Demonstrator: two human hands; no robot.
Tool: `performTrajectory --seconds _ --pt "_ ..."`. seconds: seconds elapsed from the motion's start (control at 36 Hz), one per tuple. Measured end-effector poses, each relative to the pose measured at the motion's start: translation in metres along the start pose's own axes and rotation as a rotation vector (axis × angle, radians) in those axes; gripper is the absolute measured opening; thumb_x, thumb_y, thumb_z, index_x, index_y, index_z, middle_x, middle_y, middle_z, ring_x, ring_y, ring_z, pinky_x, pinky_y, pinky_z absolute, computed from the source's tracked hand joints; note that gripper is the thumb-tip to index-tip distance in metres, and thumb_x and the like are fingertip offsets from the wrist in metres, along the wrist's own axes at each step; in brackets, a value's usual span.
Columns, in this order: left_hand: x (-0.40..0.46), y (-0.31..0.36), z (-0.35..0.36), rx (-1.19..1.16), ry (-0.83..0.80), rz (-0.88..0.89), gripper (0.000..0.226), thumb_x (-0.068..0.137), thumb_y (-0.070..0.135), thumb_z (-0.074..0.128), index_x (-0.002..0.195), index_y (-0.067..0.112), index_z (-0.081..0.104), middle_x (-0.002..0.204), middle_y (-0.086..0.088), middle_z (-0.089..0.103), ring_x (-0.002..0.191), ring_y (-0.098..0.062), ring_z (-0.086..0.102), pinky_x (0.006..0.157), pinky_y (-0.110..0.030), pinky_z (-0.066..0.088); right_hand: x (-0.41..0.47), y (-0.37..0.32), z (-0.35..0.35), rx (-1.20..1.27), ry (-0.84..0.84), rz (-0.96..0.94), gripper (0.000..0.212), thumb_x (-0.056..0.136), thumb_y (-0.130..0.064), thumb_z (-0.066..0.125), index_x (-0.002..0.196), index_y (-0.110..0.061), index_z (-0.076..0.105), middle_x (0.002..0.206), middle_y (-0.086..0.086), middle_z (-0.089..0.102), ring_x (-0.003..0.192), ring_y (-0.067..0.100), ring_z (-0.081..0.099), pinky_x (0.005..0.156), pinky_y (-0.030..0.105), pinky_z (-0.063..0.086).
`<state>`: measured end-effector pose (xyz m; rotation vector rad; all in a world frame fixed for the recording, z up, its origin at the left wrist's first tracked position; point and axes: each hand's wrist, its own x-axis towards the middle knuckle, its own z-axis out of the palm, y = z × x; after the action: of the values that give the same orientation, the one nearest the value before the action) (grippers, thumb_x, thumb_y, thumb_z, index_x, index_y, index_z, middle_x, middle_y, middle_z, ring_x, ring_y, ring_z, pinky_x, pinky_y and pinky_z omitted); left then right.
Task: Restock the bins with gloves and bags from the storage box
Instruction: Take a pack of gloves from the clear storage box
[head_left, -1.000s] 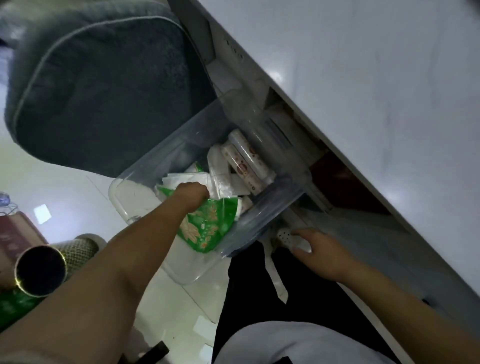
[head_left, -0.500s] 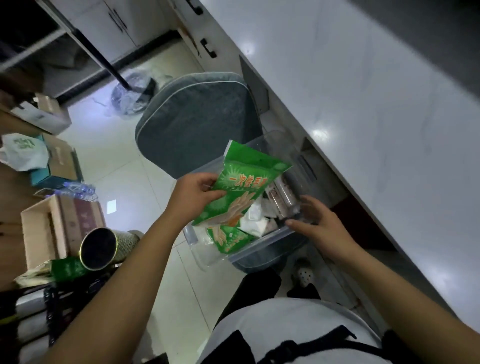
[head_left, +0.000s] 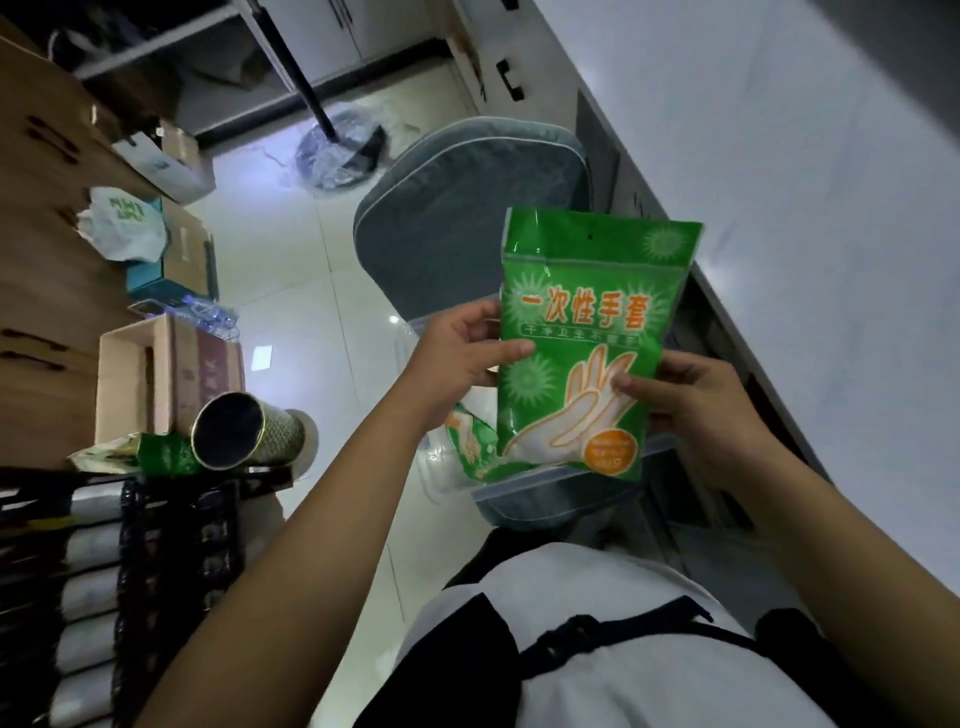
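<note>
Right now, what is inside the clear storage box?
One more green glove packet shows in the clear storage box. The held glove packet covers the rest.

grey cushion (head_left: 467, 218) — floor | metal cylinder (head_left: 244, 436) beside cardboard box (head_left: 156, 374)

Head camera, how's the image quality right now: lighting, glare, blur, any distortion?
Head view: dim overall, with bright glare patches on the glossy pale floor tiles; the green plastic glove packet, held by the left hand and right hand, is sharp and readable; wide-angle distortion bends the white countertop edge; the dark shelving at far left is murky.
</note>
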<state>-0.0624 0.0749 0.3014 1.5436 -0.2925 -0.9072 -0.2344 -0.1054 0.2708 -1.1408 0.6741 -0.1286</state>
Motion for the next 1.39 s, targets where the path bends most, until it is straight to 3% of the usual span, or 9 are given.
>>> performTrajectory --seconds 0.19,0.33,0.5,0.64,0.75,0.86,0.97,1.14,1.39 --pt "0.029 -0.027 -0.019 0.084 0.083 -0.116 0.021 0.086 0.018 0.074 0.107 0.018 0.071 0.097 -0.003 0.075 0.085 -0.02 0.074 0.067 -0.038 0.062 -0.003 0.012 -0.005 -0.103 0.191 -0.053 0.023 0.078 0.007 0.07 0.1 0.001 0.073 0.084 0.005 0.078 0.071 0.017 0.071 0.069 0.03 0.061" --pt "0.057 -0.088 -0.049 0.376 0.14 -0.317 0.023 0.085 0.013 0.07 0.107 0.017 0.07 0.093 -0.004 0.069 0.089 -0.024 0.067 0.076 -0.04 0.058 -0.009 0.037 -0.019 -0.395 0.369 -0.021 0.023 0.078 0.001 0.076 0.093 -0.016 0.077 0.083 0.006 0.077 0.08 0.023 0.07 0.084 0.05 0.057" --pt "0.073 -0.18 -0.065 1.087 -0.398 -0.48 0.046 0.084 0.014 0.069 0.129 0.019 0.061 0.128 -0.01 0.062 0.11 -0.025 0.06 0.088 -0.028 0.049 -0.031 0.057 -0.031 -0.514 0.476 0.096 0.028 0.08 -0.006 0.076 0.087 -0.033 0.076 0.085 0.0 0.077 0.086 0.024 0.073 0.084 0.054 0.057" --pt "0.079 -0.229 -0.059 1.243 -0.675 -0.52 0.053 0.089 0.02 0.065 0.14 0.017 0.051 0.144 -0.011 0.05 0.126 -0.028 0.051 0.1 -0.031 0.044 -0.041 0.063 -0.024 -0.552 0.524 0.149 0.022 0.081 -0.004 0.075 0.091 -0.024 0.076 0.085 0.001 0.076 0.085 0.022 0.072 0.081 0.048 0.057" --pt "0.097 -0.249 -0.052 1.172 -0.618 -0.572 0.045 0.09 0.026 0.064 0.133 0.013 0.058 0.14 -0.016 0.053 0.123 -0.031 0.053 0.096 -0.031 0.044 -0.048 0.074 -0.016 -0.577 0.548 0.173 0.019 0.082 -0.005 0.075 0.094 -0.019 0.079 0.081 -0.012 0.075 0.077 0.007 0.07 0.072 0.031 0.056" --pt "0.117 -0.265 -0.044 1.084 -0.486 -0.634 0.046 0.086 0.027 0.072 0.126 0.009 0.062 0.133 -0.017 0.059 0.117 -0.032 0.057 0.095 -0.031 0.046 -0.06 0.082 -0.007 -0.579 0.566 0.182 0.041 0.08 -0.006 0.076 0.083 -0.046 0.07 0.075 -0.03 0.071 0.068 -0.009 0.066 0.061 0.01 0.05" --pt "0.124 -0.279 -0.033 1.02 -0.441 -0.693 0.038 0.082 0.03 0.076 0.106 0.002 0.068 0.118 -0.02 0.065 0.103 -0.03 0.059 0.091 -0.034 0.047 -0.069 0.092 -0.004 -0.568 0.642 0.233 0.034 0.08 -0.01 0.077 0.072 -0.043 0.072 0.07 -0.004 0.074 0.061 0.014 0.067 0.059 0.037 0.052" --pt "0.129 -0.294 -0.019 1.048 -0.401 -0.666 0.052 0.085 0.039 0.068 0.12 0.0 0.061 0.123 -0.02 0.063 0.111 -0.033 0.06 0.097 -0.039 0.048 -0.086 0.103 0.0 -0.474 0.726 0.262 0.024 0.082 -0.005 0.074 0.086 -0.029 0.075 0.07 -0.021 0.073 0.063 -0.003 0.066 0.057 0.013 0.049" --pt "0.138 -0.294 -0.007 1.203 -0.362 -0.614 0.04 0.087 0.025 0.065 0.117 -0.001 0.06 0.122 -0.02 0.064 0.113 -0.034 0.062 0.092 -0.039 0.05 -0.102 0.11 0.009 -0.514 0.792 0.283 0.033 0.082 -0.002 0.073 0.082 -0.035 0.074 0.071 0.0 0.075 0.064 0.02 0.069 0.058 0.034 0.055"
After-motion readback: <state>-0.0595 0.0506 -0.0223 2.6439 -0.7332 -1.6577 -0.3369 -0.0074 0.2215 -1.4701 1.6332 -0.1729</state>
